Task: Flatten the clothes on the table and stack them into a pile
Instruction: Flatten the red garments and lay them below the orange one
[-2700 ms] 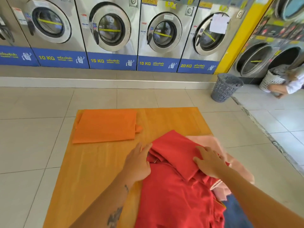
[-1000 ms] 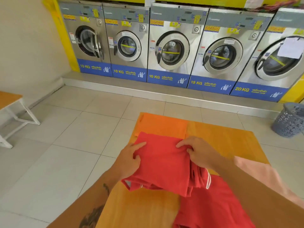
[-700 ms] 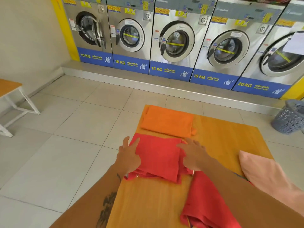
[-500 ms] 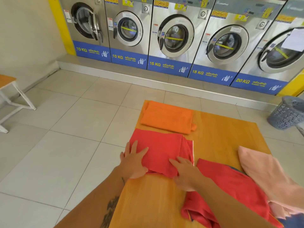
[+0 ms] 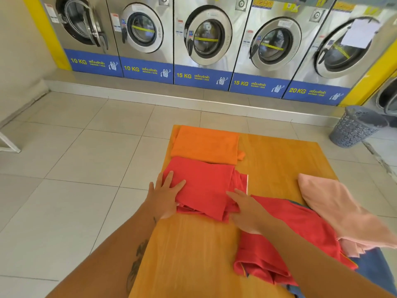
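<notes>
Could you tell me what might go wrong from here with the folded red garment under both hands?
The folded red garment lies at the table's left edge, under the left hand, so a push could slide it off. Its right layers stick out unevenly near the right hand, and may unfold when it is lifted onto the orange garment.

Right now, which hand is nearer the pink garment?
Right. The right hand lies on the folded red cloth's near right corner, toward the pink garment; the left hand presses the cloth's far-side left edge.
</notes>
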